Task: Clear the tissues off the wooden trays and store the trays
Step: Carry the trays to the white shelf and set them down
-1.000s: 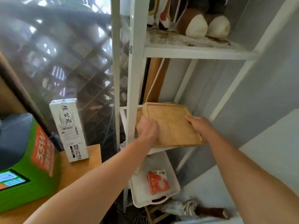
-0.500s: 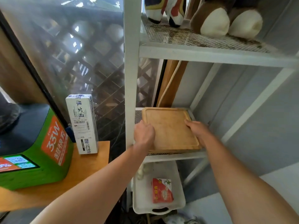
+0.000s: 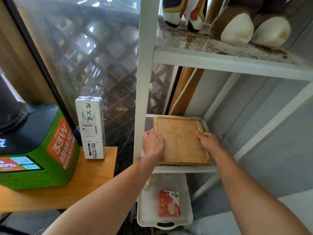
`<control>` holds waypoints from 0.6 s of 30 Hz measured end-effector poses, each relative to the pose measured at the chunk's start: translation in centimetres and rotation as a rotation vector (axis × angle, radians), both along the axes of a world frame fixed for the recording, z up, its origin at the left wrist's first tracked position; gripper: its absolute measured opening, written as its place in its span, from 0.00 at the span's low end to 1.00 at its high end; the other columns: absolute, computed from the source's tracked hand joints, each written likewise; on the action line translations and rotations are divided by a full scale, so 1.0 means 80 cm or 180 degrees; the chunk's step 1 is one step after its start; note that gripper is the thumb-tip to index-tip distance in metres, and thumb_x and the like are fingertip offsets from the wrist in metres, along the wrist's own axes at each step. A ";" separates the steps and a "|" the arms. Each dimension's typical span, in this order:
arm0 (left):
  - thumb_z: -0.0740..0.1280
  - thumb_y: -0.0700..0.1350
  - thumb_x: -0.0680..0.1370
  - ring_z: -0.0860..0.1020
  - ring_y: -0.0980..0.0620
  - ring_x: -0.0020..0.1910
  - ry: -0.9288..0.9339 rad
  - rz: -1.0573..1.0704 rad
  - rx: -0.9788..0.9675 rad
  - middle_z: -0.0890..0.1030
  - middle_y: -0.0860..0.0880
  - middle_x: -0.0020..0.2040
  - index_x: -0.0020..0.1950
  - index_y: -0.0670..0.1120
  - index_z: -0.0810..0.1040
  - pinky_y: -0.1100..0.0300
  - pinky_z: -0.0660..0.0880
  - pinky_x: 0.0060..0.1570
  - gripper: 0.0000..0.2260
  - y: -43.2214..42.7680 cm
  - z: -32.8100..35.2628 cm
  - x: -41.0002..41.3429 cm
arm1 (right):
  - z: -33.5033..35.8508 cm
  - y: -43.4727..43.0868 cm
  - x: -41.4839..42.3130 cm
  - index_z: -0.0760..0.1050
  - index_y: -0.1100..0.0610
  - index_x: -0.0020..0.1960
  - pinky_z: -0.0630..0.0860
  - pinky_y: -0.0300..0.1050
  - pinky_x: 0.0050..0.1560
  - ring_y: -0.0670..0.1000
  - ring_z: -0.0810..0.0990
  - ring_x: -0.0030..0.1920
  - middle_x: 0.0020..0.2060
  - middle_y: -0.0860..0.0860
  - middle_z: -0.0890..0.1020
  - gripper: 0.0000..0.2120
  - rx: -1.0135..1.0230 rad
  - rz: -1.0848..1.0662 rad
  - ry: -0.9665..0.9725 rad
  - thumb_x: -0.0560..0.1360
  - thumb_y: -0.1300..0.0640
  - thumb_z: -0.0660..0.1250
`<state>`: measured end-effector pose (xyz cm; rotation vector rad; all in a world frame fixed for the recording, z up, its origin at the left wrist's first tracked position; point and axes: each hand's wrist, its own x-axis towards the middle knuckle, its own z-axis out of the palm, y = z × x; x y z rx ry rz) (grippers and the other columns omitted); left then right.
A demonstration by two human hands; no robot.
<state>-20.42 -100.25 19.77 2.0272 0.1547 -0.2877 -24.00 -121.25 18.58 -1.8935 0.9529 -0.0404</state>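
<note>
A square wooden tray (image 3: 180,139) lies flat on the mesh middle shelf (image 3: 184,168) of a white metal rack. It appears to sit on top of another tray, whose edge shows at the front. My left hand (image 3: 153,144) grips the tray's left edge. My right hand (image 3: 209,143) rests on its right edge with the thumb on top. No tissues are in view.
Plush toys (image 3: 237,24) sit on the upper mesh shelf. Below the rack is a white plastic tray (image 3: 149,216) holding a red packet (image 3: 168,203). On a wooden table (image 3: 84,182) to the left stand a white box (image 3: 90,127) and a green machine (image 3: 33,150).
The tray came down from a tilt and now lies flat, pushed further back on the shelf. Both hands stay on its edges.
</note>
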 end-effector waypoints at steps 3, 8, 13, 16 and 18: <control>0.55 0.44 0.82 0.64 0.53 0.51 -0.0064 -0.0064 -0.0016 0.73 0.43 0.63 0.60 0.40 0.75 0.60 0.57 0.52 0.13 0.002 0.002 -0.003 | 0.004 0.006 0.000 0.77 0.59 0.59 0.74 0.49 0.51 0.54 0.77 0.48 0.55 0.57 0.81 0.21 -0.0345 0.0094 0.0036 0.78 0.43 0.64; 0.57 0.46 0.83 0.65 0.50 0.54 -0.0082 -0.0152 0.0224 0.70 0.43 0.67 0.65 0.40 0.71 0.57 0.61 0.53 0.14 0.003 0.015 -0.011 | 0.018 0.031 -0.017 0.75 0.62 0.61 0.75 0.54 0.55 0.61 0.77 0.55 0.58 0.61 0.77 0.23 -0.1788 0.0452 0.0562 0.80 0.44 0.59; 0.62 0.47 0.81 0.61 0.51 0.51 -0.0556 -0.0288 0.0690 0.68 0.41 0.66 0.65 0.42 0.68 0.58 0.62 0.52 0.16 0.009 0.027 -0.034 | 0.028 0.071 -0.046 0.72 0.57 0.62 0.71 0.57 0.59 0.61 0.68 0.63 0.64 0.58 0.70 0.19 -0.2572 0.0431 0.0506 0.79 0.45 0.60; 0.63 0.48 0.79 0.65 0.44 0.63 -0.0716 -0.0520 0.0998 0.66 0.40 0.69 0.68 0.43 0.67 0.51 0.65 0.63 0.20 0.010 0.034 -0.046 | 0.035 0.096 -0.065 0.74 0.55 0.55 0.70 0.57 0.62 0.59 0.67 0.63 0.62 0.57 0.71 0.14 -0.2909 0.0229 0.0466 0.78 0.46 0.60; 0.63 0.49 0.78 0.65 0.44 0.63 -0.1072 -0.0785 0.1106 0.68 0.41 0.68 0.68 0.44 0.68 0.47 0.65 0.64 0.20 0.009 0.044 -0.057 | 0.039 0.111 -0.079 0.75 0.54 0.52 0.71 0.57 0.60 0.59 0.69 0.60 0.60 0.56 0.74 0.11 -0.3064 0.0219 0.0359 0.79 0.48 0.59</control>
